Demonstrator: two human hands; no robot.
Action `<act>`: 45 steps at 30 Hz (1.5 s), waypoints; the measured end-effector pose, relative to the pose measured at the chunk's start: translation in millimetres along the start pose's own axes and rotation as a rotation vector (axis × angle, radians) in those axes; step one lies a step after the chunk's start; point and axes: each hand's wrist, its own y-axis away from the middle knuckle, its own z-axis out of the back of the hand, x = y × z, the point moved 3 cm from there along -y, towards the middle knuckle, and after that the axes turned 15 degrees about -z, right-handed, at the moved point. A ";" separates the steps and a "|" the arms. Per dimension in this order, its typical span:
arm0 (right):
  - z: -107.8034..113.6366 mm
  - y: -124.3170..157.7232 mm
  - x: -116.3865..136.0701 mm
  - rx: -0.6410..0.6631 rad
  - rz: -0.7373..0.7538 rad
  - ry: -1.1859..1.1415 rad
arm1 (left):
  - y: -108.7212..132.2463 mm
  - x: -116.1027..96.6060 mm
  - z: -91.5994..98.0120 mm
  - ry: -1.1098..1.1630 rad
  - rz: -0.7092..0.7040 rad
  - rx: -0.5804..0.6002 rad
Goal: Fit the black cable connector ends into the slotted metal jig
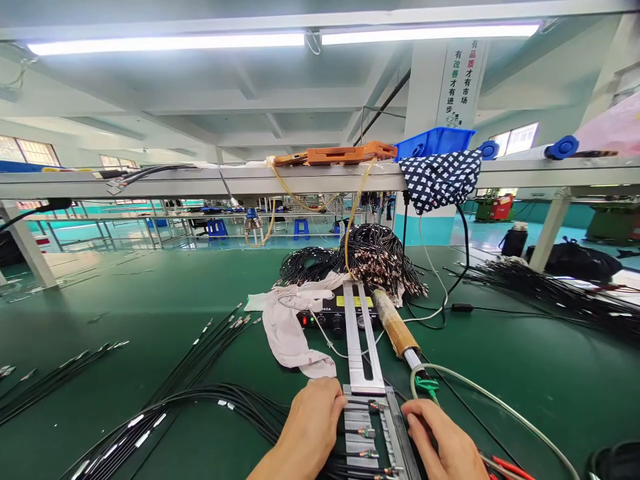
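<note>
My left hand point(311, 423) is closed at the left edge of a metal slotted fixture point(364, 433), pinching a black cable whose end lies across the top slot. Below it, several black cables with small metal connector ends point(369, 433) lie in the fixture's slots. Along the fixture's right rail my right hand point(443, 437) is loosely bent, thumb and forefinger slightly apart, with nothing visible between them. A slotted metal plate point(356, 333) extends from the fixture's far end. To its right rests a soldering iron point(395, 323) with a wrapped tan handle.
Behind the fixture stand a black control box point(325, 321) and a pale cloth point(287, 333). A heap of black cables point(373, 257) lies farther back. Cable bundles point(190, 373) spread left. A pale cord point(500, 393) loops right, near red-handled tools point(510, 469). A shelf point(240, 180) spans above.
</note>
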 end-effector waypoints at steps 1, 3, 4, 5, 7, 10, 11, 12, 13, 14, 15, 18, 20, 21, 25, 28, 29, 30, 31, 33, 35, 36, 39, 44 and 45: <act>0.1 -0.1 0.3 -0.003 0.003 0.001 | -0.2 -1.5 0.5 -0.039 0.009 0.026; 0.2 0.0 0.6 -0.003 0.007 -0.002 | -0.7 -4.8 1.6 -0.095 0.017 0.081; 0.3 0.1 0.8 -0.005 0.009 -0.003 | -0.9 -6.4 2.0 -0.113 0.016 0.109; 0.5 0.2 0.8 -0.006 0.011 -0.005 | -1.1 -7.6 2.2 -0.127 0.013 0.136; 0.5 0.3 0.9 -0.003 0.011 -0.001 | -1.8 -9.0 1.9 -0.146 0.010 0.179; 0.2 0.2 2.4 -0.009 0.028 0.014 | -4.3 -9.3 0.0 -0.191 -0.011 0.207; 0.1 0.2 3.4 -0.013 0.040 0.020 | -5.4 -9.2 -1.3 -0.212 -0.020 0.216; 0.2 0.1 4.5 -0.021 0.053 0.025 | -6.5 -9.0 -2.8 -0.235 -0.028 0.230; 0.4 0.1 5.8 -0.027 0.067 0.029 | -7.5 -8.7 -4.6 -0.254 -0.035 0.246; 0.6 0.1 7.1 -0.029 0.083 0.036 | -8.3 -8.2 -6.4 -0.271 -0.037 0.261; 0.7 0.1 8.4 -0.030 0.099 0.044 | -8.9 -7.7 -8.1 -0.287 -0.040 0.273; -0.1 0.4 11.3 -0.030 0.138 0.065 | -9.5 -6.3 -10.4 -0.305 -0.058 0.257; -2.4 0.9 12.1 -0.034 0.153 0.074 | -8.8 -5.9 -9.9 -0.288 -0.073 0.225; -4.5 1.5 12.3 -0.035 0.162 0.080 | -8.0 -5.9 -9.2 -0.278 -0.076 0.214; -18.3 5.1 13.0 -0.003 0.218 0.125 | -4.9 -7.0 -5.7 -0.254 -0.070 0.210; -30.9 7.2 13.9 0.080 0.262 0.150 | -4.0 -6.9 -3.5 -0.220 -0.075 0.194; -34.5 7.7 14.4 0.104 0.280 0.154 | -3.9 -6.1 -3.3 -0.208 -0.074 0.186; -37.8 8.0 14.7 0.124 0.298 0.157 | -3.7 -4.8 -3.5 -0.196 -0.074 0.180; -40.8 8.4 14.7 0.141 0.315 0.159 | -3.4 -3.2 -4.0 -0.183 -0.072 0.174; -45.4 9.3 13.5 0.154 0.347 0.167 | -2.8 0.6 -5.4 -0.152 -0.059 0.161; -48.3 10.6 11.1 0.151 0.378 0.191 | -3.2 4.3 -6.2 -0.111 -0.028 0.147; -49.0 11.4 10.1 0.143 0.402 0.211 | -4.2 5.9 -6.2 -0.083 -0.005 0.147; -47.7 12.1 10.7 0.142 0.473 0.293 | -10.9 10.4 -4.1 0.019 0.080 0.187; -40.2 5.6 22.8 0.214 0.449 0.306 | -27.5 22.9 4.0 0.077 0.199 0.204; -39.8 4.4 24.1 0.226 0.428 0.286 | -29.0 25.3 4.4 0.093 0.217 0.201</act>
